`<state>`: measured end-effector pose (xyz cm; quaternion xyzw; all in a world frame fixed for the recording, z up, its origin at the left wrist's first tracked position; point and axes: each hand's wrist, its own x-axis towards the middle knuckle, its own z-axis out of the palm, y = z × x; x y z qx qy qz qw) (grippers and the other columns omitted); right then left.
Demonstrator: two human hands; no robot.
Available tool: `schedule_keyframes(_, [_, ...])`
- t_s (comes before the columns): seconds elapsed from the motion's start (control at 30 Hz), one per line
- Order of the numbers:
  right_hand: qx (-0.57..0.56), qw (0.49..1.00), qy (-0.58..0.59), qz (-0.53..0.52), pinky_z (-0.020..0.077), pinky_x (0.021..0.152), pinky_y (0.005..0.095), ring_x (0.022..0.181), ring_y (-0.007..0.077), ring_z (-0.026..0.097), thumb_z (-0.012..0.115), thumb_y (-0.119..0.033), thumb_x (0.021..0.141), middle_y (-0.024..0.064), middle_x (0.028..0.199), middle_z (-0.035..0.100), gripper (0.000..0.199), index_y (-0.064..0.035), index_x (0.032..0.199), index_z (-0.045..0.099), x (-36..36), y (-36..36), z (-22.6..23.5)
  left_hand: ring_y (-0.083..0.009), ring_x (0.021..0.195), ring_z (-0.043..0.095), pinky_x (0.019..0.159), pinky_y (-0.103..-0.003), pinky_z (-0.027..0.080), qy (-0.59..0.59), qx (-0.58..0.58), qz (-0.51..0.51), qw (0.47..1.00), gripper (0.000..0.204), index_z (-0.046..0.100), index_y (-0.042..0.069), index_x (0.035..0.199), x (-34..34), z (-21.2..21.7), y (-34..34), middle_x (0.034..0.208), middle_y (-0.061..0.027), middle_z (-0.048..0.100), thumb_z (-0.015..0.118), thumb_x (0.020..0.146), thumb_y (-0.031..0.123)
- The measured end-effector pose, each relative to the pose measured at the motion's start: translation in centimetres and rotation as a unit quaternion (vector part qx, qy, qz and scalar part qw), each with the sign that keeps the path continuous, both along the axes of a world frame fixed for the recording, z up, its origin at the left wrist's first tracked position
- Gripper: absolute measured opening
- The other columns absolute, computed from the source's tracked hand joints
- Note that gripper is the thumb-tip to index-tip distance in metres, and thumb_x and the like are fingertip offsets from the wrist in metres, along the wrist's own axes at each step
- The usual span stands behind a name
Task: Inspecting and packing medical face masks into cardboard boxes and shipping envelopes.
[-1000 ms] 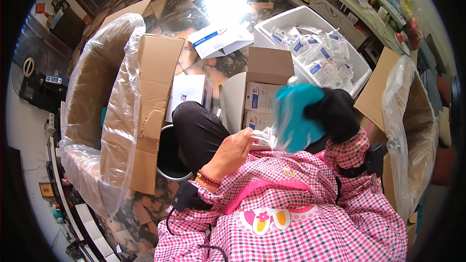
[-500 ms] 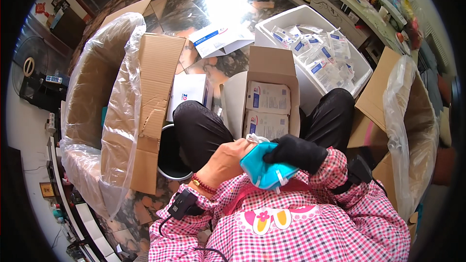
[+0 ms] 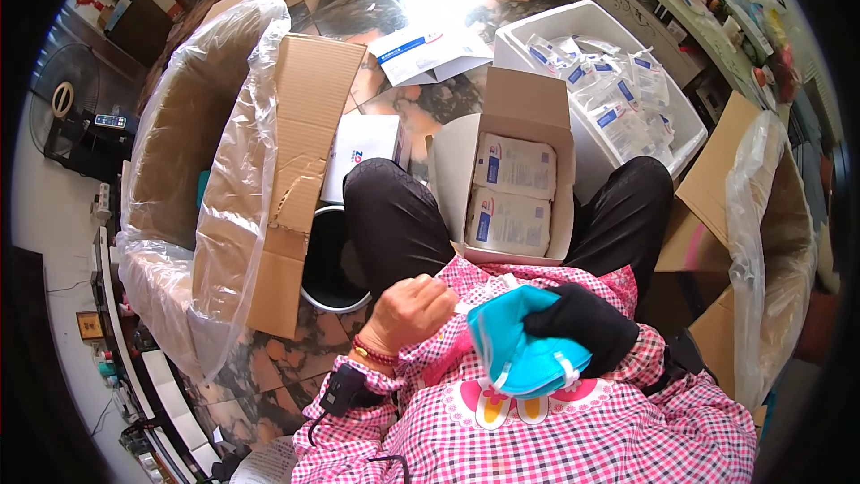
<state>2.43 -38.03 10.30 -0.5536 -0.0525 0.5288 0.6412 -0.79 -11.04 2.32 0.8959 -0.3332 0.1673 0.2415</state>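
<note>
My right hand (image 3: 584, 324), in a black glove, grips a turquoise face mask (image 3: 520, 350) with white straps against my chest. My bare left hand (image 3: 414, 309), with a red bracelet at the wrist, is curled shut beside the mask's left edge and seems to pinch a thin white strap; I cannot tell for sure. Between my knees stands an open white carton (image 3: 457, 181) with two flat white-and-blue packets (image 3: 512, 193) inside.
A big cardboard box lined with clear plastic (image 3: 215, 179) stands at my left, another lined box (image 3: 770, 242) at my right. A white tub (image 3: 528, 36) of small packets sits ahead on the right. A dark round bin (image 3: 324, 260) is by my left knee. Flat cartons (image 3: 428, 52) lie on the floor.
The gloved right hand brought the turquoise mask down from over the white carton to my chest. The left hand came in beside it. The carton's packets are now uncovered.
</note>
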Motion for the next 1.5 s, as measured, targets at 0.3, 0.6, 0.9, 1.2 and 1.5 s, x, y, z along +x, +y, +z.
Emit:
schedule_keyframes(0.3, [-0.038,0.975,0.184,-0.121,0.0565,0.079,0.0275,0.084,0.0156,0.07,0.062,-0.022,0.098,0.0101,0.098,0.072,0.032,0.0042,0.117,0.064,0.4,0.8,-3.5,-0.029,0.082,0.068,0.069,-0.035,0.056,0.208,-0.201,0.016,0.957,0.026,0.063,0.004,0.107,-0.2,0.7,-5.7,0.094,-0.0122,0.066,0.07,0.083,0.011])
schedule_keyframes(0.6, [0.064,0.931,0.275,-0.233,0.0553,0.075,0.0298,0.084,0.0165,0.068,0.058,-0.026,0.1,0.0103,0.099,0.07,0.033,-0.0001,0.121,0.06,-0.3,0.1,-3.6,-0.0338,0.072,0.065,0.065,-0.038,0.054,0.161,-0.231,-0.001,0.96,0.016,0.06,0.0,0.096,0.5,0.3,-6.7,0.082,-0.0159,0.063,0.067,0.087,0.011])
schedule_keyframes(0.9, [0.057,0.943,0.234,-0.231,0.0554,0.08,0.0334,0.089,0.0191,0.068,0.056,-0.028,0.101,0.0122,0.106,0.068,0.036,-0.0013,0.125,0.058,-1.2,-0.8,-3.5,-0.0292,0.063,0.061,0.056,-0.038,0.045,0.33,-0.173,-0.067,0.925,0.021,0.059,0.001,0.089,-4.0,2.1,-2.1,0.074,-0.013,0.058,0.056,0.099,0.019])
schedule_keyframes(1.2, [0.057,0.953,0.162,-0.248,0.0555,0.084,0.0371,0.093,0.0217,0.068,0.055,-0.03,0.101,0.0142,0.112,0.066,0.039,-0.0026,0.128,0.055,-1.6,-2.0,-2.8,-0.0218,0.061,0.058,0.057,-0.033,0.043,0.485,-0.278,-0.066,0.826,0.024,0.06,-0.001,0.086,-8.9,1.5,0.5,0.069,-0.0093,0.058,0.049,0.099,0.015])
schedule_keyframes(1.5, [0.337,0.869,0.059,-0.358,0.0556,0.089,0.0407,0.098,0.0242,0.067,0.054,-0.033,0.102,0.0161,0.118,0.064,0.041,-0.0039,0.131,0.053,2.8,-8.8,-2.5,-0.0045,0.056,0.041,0.05,-0.018,0.032,0.44,-0.696,0.275,0.495,0.023,0.058,0.006,0.093,-10.2,-6.2,9.4,0.072,0.0043,0.047,0.047,0.106,0.022])
